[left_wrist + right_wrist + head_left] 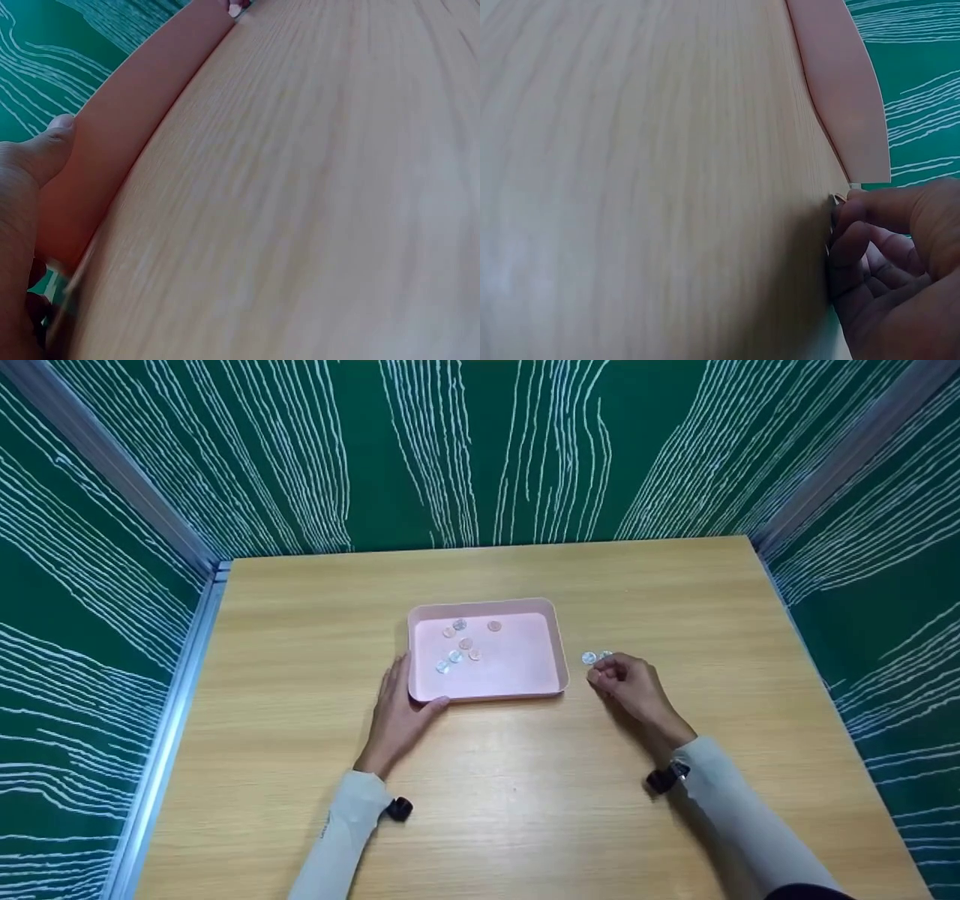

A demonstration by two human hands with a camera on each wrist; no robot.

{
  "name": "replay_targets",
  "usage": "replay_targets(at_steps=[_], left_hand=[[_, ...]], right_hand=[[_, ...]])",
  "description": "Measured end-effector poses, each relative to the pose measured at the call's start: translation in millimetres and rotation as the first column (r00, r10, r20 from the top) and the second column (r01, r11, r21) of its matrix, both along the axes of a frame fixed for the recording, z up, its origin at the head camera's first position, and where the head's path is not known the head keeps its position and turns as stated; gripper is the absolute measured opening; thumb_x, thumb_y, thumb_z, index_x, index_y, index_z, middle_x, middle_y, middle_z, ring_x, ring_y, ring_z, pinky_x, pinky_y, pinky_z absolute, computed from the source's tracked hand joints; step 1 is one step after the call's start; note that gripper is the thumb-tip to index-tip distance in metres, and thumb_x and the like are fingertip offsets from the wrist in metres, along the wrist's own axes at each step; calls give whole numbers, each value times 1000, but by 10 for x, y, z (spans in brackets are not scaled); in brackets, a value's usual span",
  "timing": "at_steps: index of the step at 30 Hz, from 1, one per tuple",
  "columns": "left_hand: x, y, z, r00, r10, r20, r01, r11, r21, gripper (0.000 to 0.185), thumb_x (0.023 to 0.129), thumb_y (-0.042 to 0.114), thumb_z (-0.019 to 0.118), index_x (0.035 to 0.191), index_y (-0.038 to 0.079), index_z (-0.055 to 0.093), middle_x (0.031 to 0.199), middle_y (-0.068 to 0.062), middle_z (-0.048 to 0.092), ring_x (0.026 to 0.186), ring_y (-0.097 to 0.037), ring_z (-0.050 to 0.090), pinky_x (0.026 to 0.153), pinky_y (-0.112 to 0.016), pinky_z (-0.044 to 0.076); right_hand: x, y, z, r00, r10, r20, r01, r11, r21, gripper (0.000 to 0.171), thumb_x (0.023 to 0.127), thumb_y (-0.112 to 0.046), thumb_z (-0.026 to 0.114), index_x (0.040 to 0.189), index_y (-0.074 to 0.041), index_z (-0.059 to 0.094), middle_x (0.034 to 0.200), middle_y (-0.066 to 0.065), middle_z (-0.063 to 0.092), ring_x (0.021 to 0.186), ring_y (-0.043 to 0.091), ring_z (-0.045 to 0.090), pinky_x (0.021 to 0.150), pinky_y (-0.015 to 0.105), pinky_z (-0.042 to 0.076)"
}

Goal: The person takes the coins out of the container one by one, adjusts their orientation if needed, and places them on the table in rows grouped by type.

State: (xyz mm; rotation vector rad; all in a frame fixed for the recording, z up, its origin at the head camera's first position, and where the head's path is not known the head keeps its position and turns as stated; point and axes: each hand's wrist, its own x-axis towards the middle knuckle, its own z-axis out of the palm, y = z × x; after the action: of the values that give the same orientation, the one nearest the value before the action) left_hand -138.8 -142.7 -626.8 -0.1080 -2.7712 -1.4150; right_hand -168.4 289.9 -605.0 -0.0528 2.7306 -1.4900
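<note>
A shallow pink tray (517,675) lies on the table, with several silver coins (455,657) and copper-coloured coins (494,625) scattered over its left half. My left hand (397,720) holds the tray's near left corner, fingers along the left side and thumb at the front rim. In the left wrist view the thumb (58,139) presses against the tray's outer wall (124,112). Right of the tray, my right hand (634,686) pinches a coin (840,199) between thumb and finger, close over the table. Just beyond its fingertips lies a silver coin (589,658); another is partly hidden by the hand.
The light wooden table (300,622) is bounded at the back and sides by green panels (495,450) with white wavy lines. Metal frame posts stand at the back corners. Each wrist carries a small black camera (399,809).
</note>
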Motion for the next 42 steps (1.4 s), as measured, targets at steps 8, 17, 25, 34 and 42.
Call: replay_targets(at_steps=[8,17,25,34,42], left_hand=[[-4,-4,-6,1000,5,8,-5,1000,-4,114,92,61,84,178,17,22,182,-15,25,168,-41,18,135,-64,19],[-1,-3,-4,1000,1,8,-1,1000,4,115,92,63,84,178,18,21,182,-12,25,168,-40,18,136,-62,17],[-8,-2,-16,1000,1,7,-1,1000,4,113,93,57,85,178,17,22,182,-15,24,168,-41,17,136,-61,18],[3,-14,-44,999,16,29,-16,1000,15,115,92,61,85,178,21,21,183,-15,20,168,-42,16,135,-63,17],[1,-5,-30,999,14,41,-14,1000,16,113,93,59,84,178,22,20,183,-15,20,169,-41,14,136,-61,15]], right_hand=[[12,14,6,1000,-1,26,2,999,-43,13,101,0,78,110,9,75,85,11,72,66,11,63,51,19,53],[39,27,-38,1000,-19,2,19,999,-29,16,102,-6,80,111,7,76,88,15,72,68,10,63,52,18,54],[69,4,-44,998,-59,-19,58,996,-71,12,100,-2,78,108,7,78,87,13,72,70,6,61,57,14,51],[81,-22,-37,995,-81,63,90,983,-158,22,99,-6,82,114,10,77,87,12,74,67,9,63,55,17,53],[77,-74,74,997,-58,57,67,983,-171,18,100,1,78,114,13,75,101,29,75,72,9,63,56,15,53]])
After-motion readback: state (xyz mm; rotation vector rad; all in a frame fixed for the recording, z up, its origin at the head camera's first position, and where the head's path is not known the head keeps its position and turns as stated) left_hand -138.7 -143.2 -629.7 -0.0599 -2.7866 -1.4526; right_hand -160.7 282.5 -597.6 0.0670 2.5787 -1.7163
